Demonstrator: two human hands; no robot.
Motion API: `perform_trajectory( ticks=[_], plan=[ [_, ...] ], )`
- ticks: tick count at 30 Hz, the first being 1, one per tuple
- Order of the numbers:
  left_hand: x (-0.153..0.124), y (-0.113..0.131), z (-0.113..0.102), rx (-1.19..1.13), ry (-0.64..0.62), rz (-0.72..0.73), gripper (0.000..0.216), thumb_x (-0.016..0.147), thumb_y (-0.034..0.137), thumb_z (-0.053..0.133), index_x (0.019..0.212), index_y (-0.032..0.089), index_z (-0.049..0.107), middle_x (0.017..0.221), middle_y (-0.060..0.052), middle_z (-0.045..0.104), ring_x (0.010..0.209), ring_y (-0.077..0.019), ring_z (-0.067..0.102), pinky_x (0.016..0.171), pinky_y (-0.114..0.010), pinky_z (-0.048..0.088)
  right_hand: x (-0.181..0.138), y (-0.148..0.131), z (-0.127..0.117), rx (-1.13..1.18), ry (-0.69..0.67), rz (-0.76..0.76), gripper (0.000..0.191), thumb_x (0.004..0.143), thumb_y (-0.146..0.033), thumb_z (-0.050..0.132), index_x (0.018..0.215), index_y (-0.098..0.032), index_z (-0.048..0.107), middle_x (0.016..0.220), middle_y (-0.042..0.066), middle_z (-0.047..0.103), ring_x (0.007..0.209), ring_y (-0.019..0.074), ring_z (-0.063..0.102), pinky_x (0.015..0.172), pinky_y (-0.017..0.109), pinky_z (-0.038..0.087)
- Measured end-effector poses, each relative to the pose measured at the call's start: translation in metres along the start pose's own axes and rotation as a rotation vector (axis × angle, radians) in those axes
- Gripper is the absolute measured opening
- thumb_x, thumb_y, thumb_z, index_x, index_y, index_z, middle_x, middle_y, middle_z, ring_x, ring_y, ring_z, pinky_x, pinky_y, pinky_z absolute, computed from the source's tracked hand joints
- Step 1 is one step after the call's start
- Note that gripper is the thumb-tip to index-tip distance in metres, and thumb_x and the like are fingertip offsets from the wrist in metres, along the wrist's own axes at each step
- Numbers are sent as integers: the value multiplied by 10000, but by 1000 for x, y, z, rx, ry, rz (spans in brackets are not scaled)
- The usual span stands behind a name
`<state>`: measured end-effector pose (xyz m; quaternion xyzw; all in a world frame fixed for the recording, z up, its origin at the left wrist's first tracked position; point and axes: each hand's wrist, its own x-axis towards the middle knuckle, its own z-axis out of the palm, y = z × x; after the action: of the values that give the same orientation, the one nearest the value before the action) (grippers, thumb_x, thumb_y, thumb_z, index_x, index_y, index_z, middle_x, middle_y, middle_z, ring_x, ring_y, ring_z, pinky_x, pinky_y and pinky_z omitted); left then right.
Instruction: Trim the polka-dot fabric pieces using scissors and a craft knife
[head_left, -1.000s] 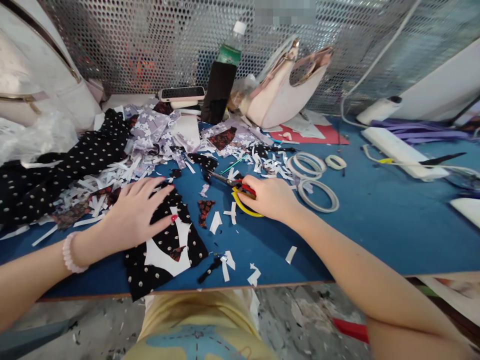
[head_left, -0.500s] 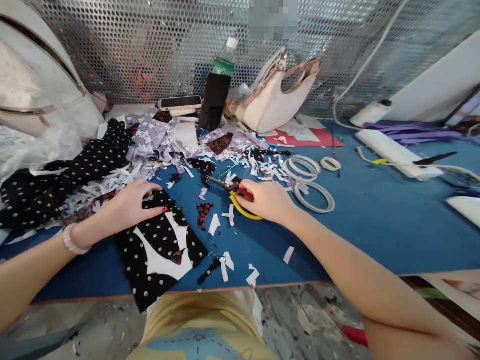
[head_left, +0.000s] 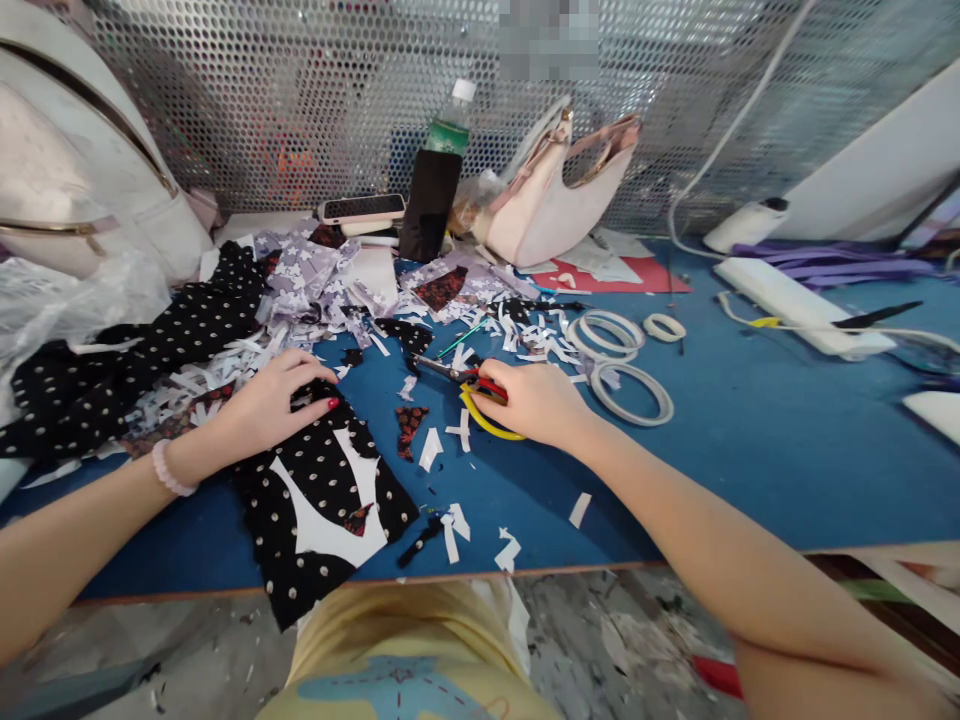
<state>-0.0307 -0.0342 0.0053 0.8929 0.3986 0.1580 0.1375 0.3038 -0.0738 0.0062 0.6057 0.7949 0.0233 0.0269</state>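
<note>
My left hand (head_left: 274, 405) rests on the upper edge of a black polka-dot fabric piece (head_left: 315, 505) with a white paper shape on it, fingers curled and pinching the cloth. My right hand (head_left: 536, 400) is closed around the yellow and red handles of a pair of scissors (head_left: 469, 385), whose blades point left and lie on the blue table (head_left: 750, 450). Small paper and fabric scraps (head_left: 431, 450) lie between the two hands.
More dotted black cloth (head_left: 112, 370) and shredded paper (head_left: 300, 290) pile up at the left. Tape rolls (head_left: 630, 390) lie right of my hand. A dark bottle (head_left: 435, 185), a phone (head_left: 364, 208) and a pink handbag (head_left: 559, 195) stand by the perforated metal wall. A white power strip (head_left: 795, 295) is far right.
My left hand went from flat and spread on the dotted fabric to curled at its upper edge. The fabric shifted slightly down and left. The right hand stayed on the scissors.
</note>
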Motion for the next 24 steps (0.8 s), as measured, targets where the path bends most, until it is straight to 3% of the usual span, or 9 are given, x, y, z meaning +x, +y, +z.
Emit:
perform_trajectory(
  ticks=[6, 9, 13, 15, 18, 20, 24],
  plan=[
    [6, -7, 1, -88, -74, -24, 332, 877, 495, 491, 836, 206, 650, 969, -65, 628, 941, -219, 585, 912, -383, 483, 0, 0, 0, -15, 7, -7, 331, 898, -437, 422, 958, -170, 610, 650, 53, 662, 569, 190, 589, 510, 254, 245],
    [8, -9, 0, -87, -12, -90, 325, 875, 482, 465, 810, 203, 618, 932, -67, 642, 905, -220, 593, 890, -377, 500, 1, 0, -1, -29, -8, -8, 327, 900, -433, 428, 972, -171, 609, 656, 55, 666, 579, 197, 598, 513, 257, 239],
    [5, -8, -9, 44, 248, -125, 288, 896, 355, 420, 1031, 182, 607, 1151, -112, 611, 1139, -267, 552, 1051, -437, 423, 0, 0, -1, -40, -28, -4, 330, 910, -433, 431, 994, -165, 604, 682, 65, 683, 603, 207, 617, 518, 259, 239],
    [2, -7, -17, 100, 268, -31, 336, 902, 332, 438, 1166, 180, 581, 1258, -117, 569, 1242, -279, 495, 1120, -460, 347, 0, -1, -1, -47, -33, -6, 339, 914, -438, 429, 1005, -161, 602, 708, 72, 696, 618, 214, 628, 519, 260, 240],
    [-3, -4, -25, 8, -133, 255, 343, 912, 404, 536, 1208, 243, 601, 1267, -77, 583, 1206, -247, 520, 1092, -397, 376, 0, -1, -2, -50, -40, -11, 353, 921, -446, 419, 1014, -158, 599, 724, 76, 705, 624, 219, 636, 518, 261, 245],
    [-6, -2, -26, 17, -330, 334, 464, 822, 502, 673, 1231, 292, 609, 1294, -69, 573, 1213, -269, 509, 1093, -411, 356, 0, -1, -3, -50, -41, -10, 364, 924, -456, 413, 1018, -156, 598, 721, 77, 705, 626, 221, 639, 520, 262, 249],
    [-8, -2, -22, 130, -342, 297, 701, 649, 651, 765, 1200, 251, 603, 1224, -105, 582, 1181, -331, 494, 1061, -474, 316, 0, -2, -4, -45, -41, -6, 364, 925, -458, 414, 1019, -158, 597, 721, 79, 705, 638, 225, 646, 526, 262, 250]
  ],
)
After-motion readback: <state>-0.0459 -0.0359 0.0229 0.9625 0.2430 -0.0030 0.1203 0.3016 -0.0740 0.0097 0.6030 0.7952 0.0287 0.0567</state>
